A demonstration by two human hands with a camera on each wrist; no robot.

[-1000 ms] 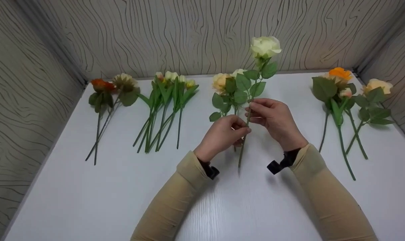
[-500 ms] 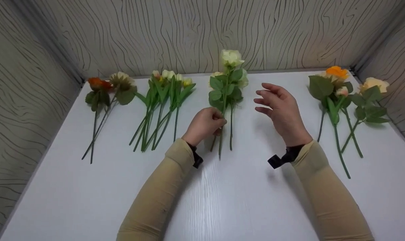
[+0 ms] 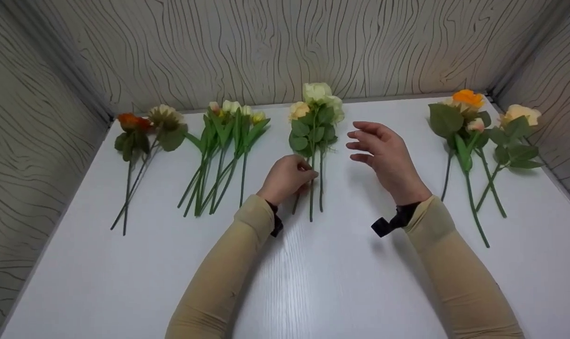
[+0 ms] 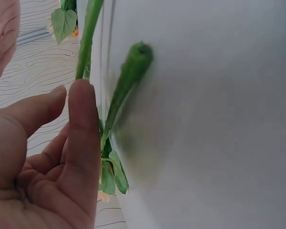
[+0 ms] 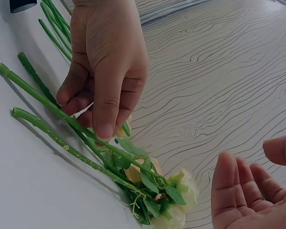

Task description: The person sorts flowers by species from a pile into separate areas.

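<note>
My left hand (image 3: 286, 178) is at the stems of a small group of artificial roses at the table's middle. Its fingers touch the stem (image 5: 52, 108) of a white rose (image 3: 316, 92), with a gap between thumb and forefinger in the left wrist view. That rose lies over a peach rose (image 3: 299, 110) and another white rose (image 3: 336, 107), all heads toward the back wall. To the right of them my right hand (image 3: 381, 159) hovers with spread, relaxed fingers and holds nothing; in the right wrist view its fingers (image 5: 248, 186) appear near the rose heads.
Several tulips (image 3: 228, 136) lie left of the roses. Farther left are a red-orange flower (image 3: 133, 122) and a cream flower (image 3: 164, 115) with crossed stems. On the right lie an orange flower (image 3: 468, 99), a pink bud (image 3: 476, 125) and a peach rose (image 3: 521, 115). A patterned wall (image 3: 266, 47) stands behind.
The white rose, at first held up between both hands, has come left and down onto the other roses. My right hand has let go of it, and my left thumb and forefinger have parted.
</note>
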